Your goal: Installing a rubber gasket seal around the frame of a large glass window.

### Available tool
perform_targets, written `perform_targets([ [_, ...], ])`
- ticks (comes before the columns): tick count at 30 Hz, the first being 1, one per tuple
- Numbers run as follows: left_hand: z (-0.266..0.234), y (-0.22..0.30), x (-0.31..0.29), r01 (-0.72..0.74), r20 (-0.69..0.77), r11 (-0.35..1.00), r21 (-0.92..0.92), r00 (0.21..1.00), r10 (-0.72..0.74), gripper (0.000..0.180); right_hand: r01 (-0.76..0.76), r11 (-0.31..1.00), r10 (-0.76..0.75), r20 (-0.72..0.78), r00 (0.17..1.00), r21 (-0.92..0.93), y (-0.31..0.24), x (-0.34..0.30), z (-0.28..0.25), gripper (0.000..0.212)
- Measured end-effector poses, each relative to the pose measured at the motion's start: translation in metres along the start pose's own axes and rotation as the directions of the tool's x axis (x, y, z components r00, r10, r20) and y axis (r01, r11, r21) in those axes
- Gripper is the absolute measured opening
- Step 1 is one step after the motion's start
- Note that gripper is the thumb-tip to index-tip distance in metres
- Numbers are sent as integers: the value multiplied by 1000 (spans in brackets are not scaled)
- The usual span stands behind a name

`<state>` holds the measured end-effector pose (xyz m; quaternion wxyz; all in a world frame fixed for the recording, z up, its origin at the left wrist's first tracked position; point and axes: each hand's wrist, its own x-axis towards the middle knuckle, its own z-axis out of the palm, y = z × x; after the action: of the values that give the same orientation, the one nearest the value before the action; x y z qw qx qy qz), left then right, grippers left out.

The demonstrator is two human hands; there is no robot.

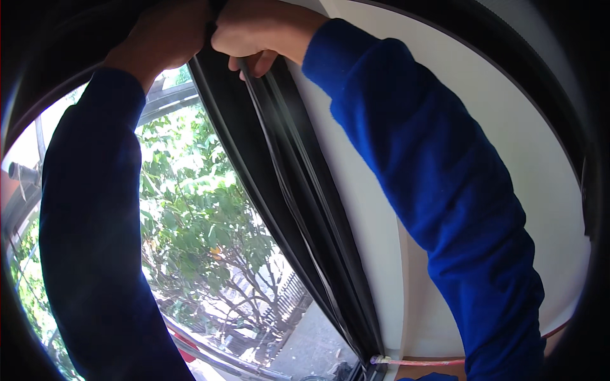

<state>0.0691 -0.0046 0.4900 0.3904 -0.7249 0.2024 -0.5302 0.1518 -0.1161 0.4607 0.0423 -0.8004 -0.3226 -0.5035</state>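
Both my arms reach up, in blue sleeves, to the top of a black frame that slants down beside the glass. My right hand is closed at its upper end, fingers curled around a long, narrow black strip. That strip runs down along the grooves of the frame, slightly wavy and shiny. My left hand is raised close beside the right, against the dark upper part. Shadow hides its fingertips, so what it holds, if anything, does not show.
A pale wall panel borders the frame on the right. Through the glass on the left are a leafy bush and grey paving. A pinkish cord or tube leads right from the frame's lower end.
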Motion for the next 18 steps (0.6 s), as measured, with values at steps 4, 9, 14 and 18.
perform_targets([
  [4,9,-12,0,145,-26,960,241,989,-143,18,-27,995,56,330,942,-91,-20,9,-23,28],
  [9,6,-17,6,199,21,960,200,978,-207,17,105,994,-103,49,993,-36,-8,17,-13,33],
  [14,7,-25,-2,203,-3,949,241,978,-209,15,-64,874,-10,151,989,482,-30,-26,-25,52],
  [18,-12,-15,2,240,119,945,223,955,-271,17,-3,592,-7,9,1000,806,-28,-49,-23,75],
])
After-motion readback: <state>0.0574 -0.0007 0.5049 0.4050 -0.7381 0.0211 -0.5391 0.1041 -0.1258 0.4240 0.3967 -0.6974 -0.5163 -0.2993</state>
